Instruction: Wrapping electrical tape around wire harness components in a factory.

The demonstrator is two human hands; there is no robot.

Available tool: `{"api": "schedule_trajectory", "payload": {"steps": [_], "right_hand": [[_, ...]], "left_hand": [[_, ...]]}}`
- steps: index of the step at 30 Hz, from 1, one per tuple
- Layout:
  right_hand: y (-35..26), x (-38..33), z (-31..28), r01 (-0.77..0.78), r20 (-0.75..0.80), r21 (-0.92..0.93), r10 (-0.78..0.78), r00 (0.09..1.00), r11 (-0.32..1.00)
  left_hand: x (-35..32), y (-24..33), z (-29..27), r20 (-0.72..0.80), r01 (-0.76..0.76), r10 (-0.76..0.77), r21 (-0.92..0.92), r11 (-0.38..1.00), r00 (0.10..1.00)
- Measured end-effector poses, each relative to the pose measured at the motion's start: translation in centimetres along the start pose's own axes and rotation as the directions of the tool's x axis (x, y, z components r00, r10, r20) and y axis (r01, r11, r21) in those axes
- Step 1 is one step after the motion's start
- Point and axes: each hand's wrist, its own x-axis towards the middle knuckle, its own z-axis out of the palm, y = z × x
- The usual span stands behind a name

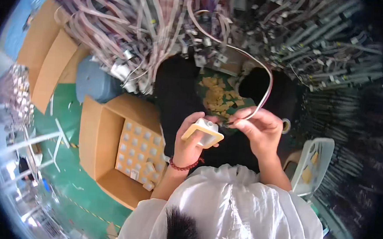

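Observation:
My left hand point(190, 139), with a dark red bead bracelet at its wrist, grips a small white square housing point(208, 126) with a yellowish rim. The housing is tilted, and its round stub points away from me. Close by on the right, my right hand point(261, 129) pinches the end of a thin white and dark red cable point(269, 76). That cable arcs up and over to the bundles at the far side. Its pinched tip is near the housing; whether the two touch I cannot tell. Both hands are above my dark-clothed lap.
An open cardboard box point(89, 141) at the left holds rows of similar pale parts. Behind it stands a blue-grey bin point(95, 80). Cable bundles point(163, 12) hang across the far side. Yellowish paper scraps point(217, 95) lie between my knees. A clear plastic container point(318, 164) is at the right.

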Motion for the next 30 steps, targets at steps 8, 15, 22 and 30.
{"api": "schedule_trajectory", "payload": {"steps": [8,15,22,30], "right_hand": [[-0.1,-1.8,-2.0,0.102,-0.054,-0.024,-0.103,0.993,0.995],[-1.4,-1.3,-2.6,0.4,0.105,-0.393,-0.392,0.914,0.828],[-1.8,-1.1,-2.1,0.422,0.21,-0.455,-0.366,0.907,0.784],[1.7,-0.2,-3.2,-0.073,0.078,-0.132,0.084,0.993,0.989]], "left_hand": [[0.5,-1.7,2.8,0.17,-0.016,-0.01,0.148,0.989,0.985],[0.3,-1.4,2.8,0.246,-0.043,0.023,0.074,0.996,0.969],[0.4,-1.1,2.4,0.257,-0.075,0.038,0.134,0.988,0.966],[1.1,-0.9,2.7,0.199,0.112,-0.156,0.216,0.97,0.967]]}}
